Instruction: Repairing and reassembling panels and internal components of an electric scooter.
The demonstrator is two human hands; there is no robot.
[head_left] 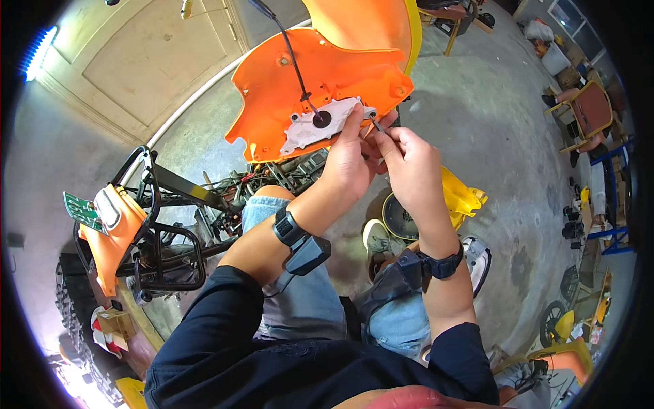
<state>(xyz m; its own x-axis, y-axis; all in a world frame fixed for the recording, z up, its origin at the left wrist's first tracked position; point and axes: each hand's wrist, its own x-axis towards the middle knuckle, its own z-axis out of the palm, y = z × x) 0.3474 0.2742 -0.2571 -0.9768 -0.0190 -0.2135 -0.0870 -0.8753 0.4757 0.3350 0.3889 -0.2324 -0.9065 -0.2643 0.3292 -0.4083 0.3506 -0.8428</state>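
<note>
An orange plastic fairing panel (269,88) is held up in front of me with its inner side showing. Set into its lower part is a pale grey lamp housing (346,111) with a round black centre, from which a dark cable (294,65) runs upward. My left hand (346,163) grips the housing's right end, thumb lying on its face and fingers mostly hidden behind. Beside it, my right hand (414,167) is closed, pinching a thin dark metal piece (379,127) against the housing's corner; its exact kind is hidden by the fingers.
A bare motorbike frame (170,232) with loose wiring stands to the left, carrying an orange tail piece (117,235). By my shoes lie a black round tray (398,218) with small parts and a yellow panel (460,194). Chairs (587,112) and shelving line the right.
</note>
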